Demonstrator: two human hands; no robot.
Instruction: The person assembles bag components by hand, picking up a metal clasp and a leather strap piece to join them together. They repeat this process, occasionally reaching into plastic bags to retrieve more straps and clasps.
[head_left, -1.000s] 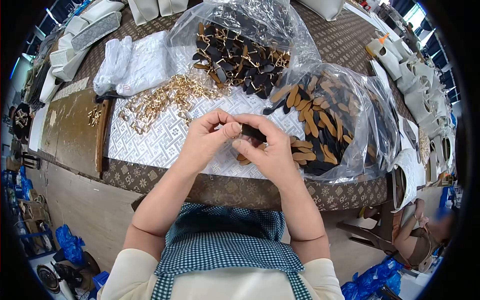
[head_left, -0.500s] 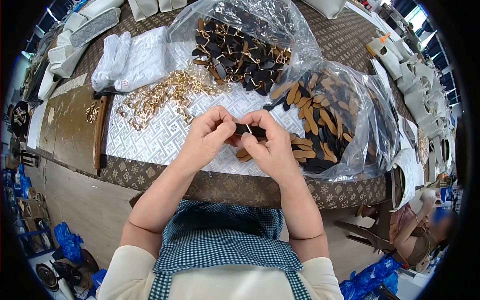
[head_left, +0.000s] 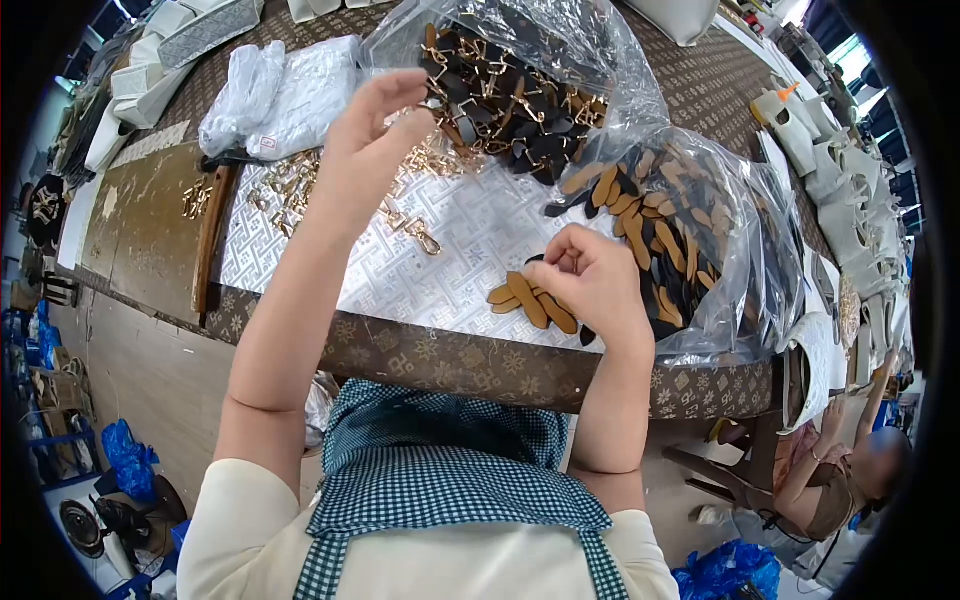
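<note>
My left hand [head_left: 372, 135] is raised at the near left edge of a pile of black and brown leather tabs with gold clasps [head_left: 520, 100]. Its fingers are apart and nothing shows in them. Lower down, my right hand [head_left: 602, 285] pinches a dark leather tab [head_left: 535, 259], mostly hidden by the fingers. Just below it, several loose brown tabs [head_left: 527, 300] lie on the patterned white sheet [head_left: 350, 285]. Gold clasps [head_left: 275, 190] are heaped left of centre, partly behind my left forearm; one gold clasp [head_left: 426, 238] sits nearer the middle.
A clear plastic bag [head_left: 740, 250] spills brown and black tabs at the right. White plastic-wrapped packs [head_left: 305, 95] lie at the back left, above a wooden strip [head_left: 212, 240]. Pale bag pieces [head_left: 845, 190] line the far right. Another person [head_left: 830, 470] sits at the lower right.
My hands have parted: the left has gone up and left to the clasp-fitted pile and opened. The right has moved slightly right. The dark piece between both hands is gone from there.
</note>
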